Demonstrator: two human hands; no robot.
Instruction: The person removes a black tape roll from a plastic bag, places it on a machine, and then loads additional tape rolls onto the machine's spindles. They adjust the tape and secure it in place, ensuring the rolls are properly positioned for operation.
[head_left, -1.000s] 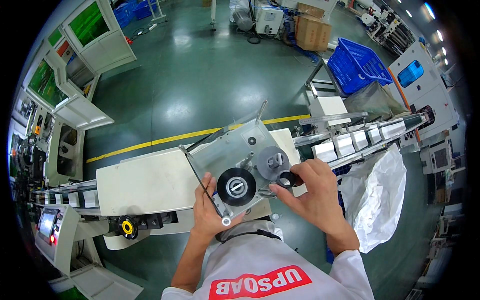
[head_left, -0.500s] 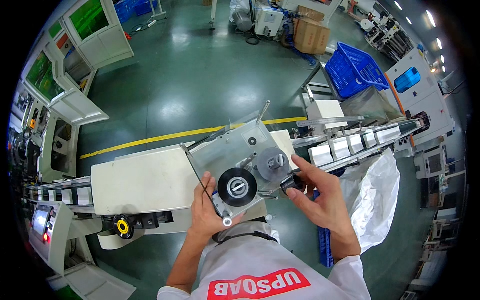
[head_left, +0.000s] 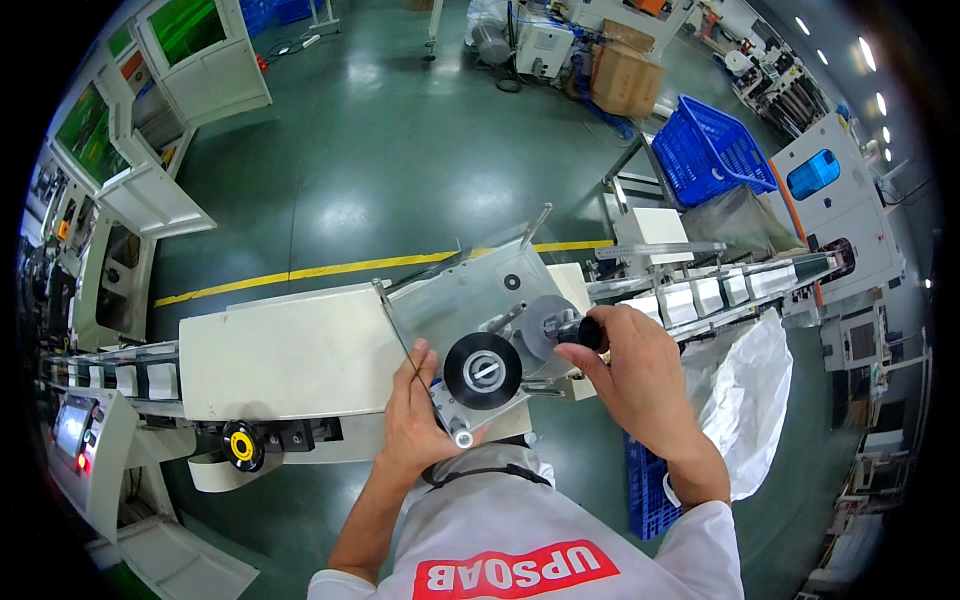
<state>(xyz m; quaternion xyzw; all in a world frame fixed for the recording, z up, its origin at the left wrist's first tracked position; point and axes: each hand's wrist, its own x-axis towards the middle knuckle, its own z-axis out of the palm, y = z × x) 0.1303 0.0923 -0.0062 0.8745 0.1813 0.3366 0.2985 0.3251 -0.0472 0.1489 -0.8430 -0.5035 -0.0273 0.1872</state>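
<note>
My right hand (head_left: 640,375) pinches a small black cylinder (head_left: 580,334) between thumb and fingers. The cylinder is at the end of the grey spindle on a clear round disc (head_left: 540,322); whether it has slid onto the spindle cannot be made out. Both spindles stand on a tilted metal plate (head_left: 455,295) of a machine unit. Beside the disc, a roll of black ribbon (head_left: 500,392) sits around a silver hub. With my left hand (head_left: 408,412) I grip the plate's near left edge, fingers next to a thin rod, the thumb partly hidden.
A conveyor (head_left: 715,290) carrying white packs runs off to the right, past a blue basket (head_left: 705,150) on a stand. Left of the unit is a long cream cover (head_left: 290,355) and a control panel (head_left: 75,430). White plastic sheeting (head_left: 745,410) hangs by a blue crate (head_left: 650,490).
My right hand has moved up and turned inward, bringing the black cylinder from below the clear disc to its spindle. My left hand stays on the plate's edge.
</note>
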